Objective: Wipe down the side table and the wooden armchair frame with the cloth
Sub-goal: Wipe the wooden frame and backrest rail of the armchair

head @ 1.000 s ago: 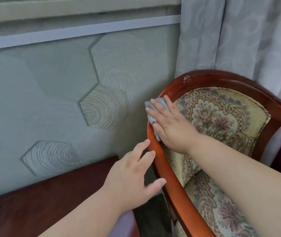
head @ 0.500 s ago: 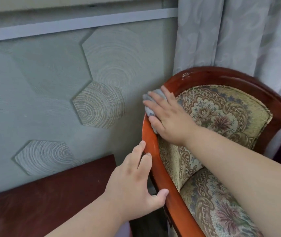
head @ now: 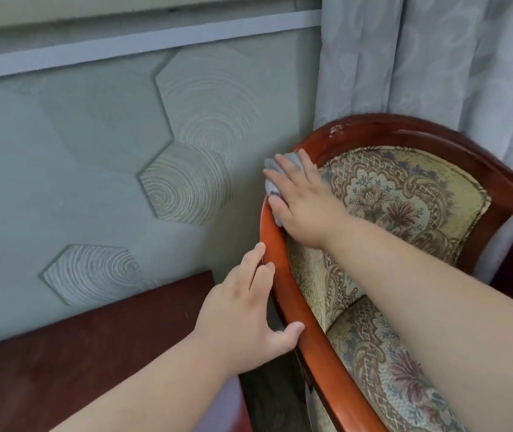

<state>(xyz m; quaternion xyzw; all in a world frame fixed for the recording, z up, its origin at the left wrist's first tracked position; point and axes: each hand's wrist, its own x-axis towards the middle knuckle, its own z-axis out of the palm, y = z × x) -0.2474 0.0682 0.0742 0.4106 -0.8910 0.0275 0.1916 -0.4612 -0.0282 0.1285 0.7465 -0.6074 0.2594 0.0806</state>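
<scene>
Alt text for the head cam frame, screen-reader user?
A right hand presses a grey cloth onto the curved wooden armchair frame, near the backrest, while the left hand rests lower on the same rail. A dark side table stands to the left, against a hexagon-patterned wall; a pale curtain hangs behind the chair.

Table (head: 93, 353) at lower left, against the wall (head: 61, 151). Wooden armchair frame (head: 283, 294) just to its right, across a narrow gap. Curtain (head: 420, 57) behind the chair back. Cloth (head: 271, 169) on the frame's left rail, beneath the right grip (head: 308, 204). Left grip (head: 242, 313) nearer the viewer, touching the same rail's outer side. Seat cushion (head: 383, 363) inside the frame.
</scene>
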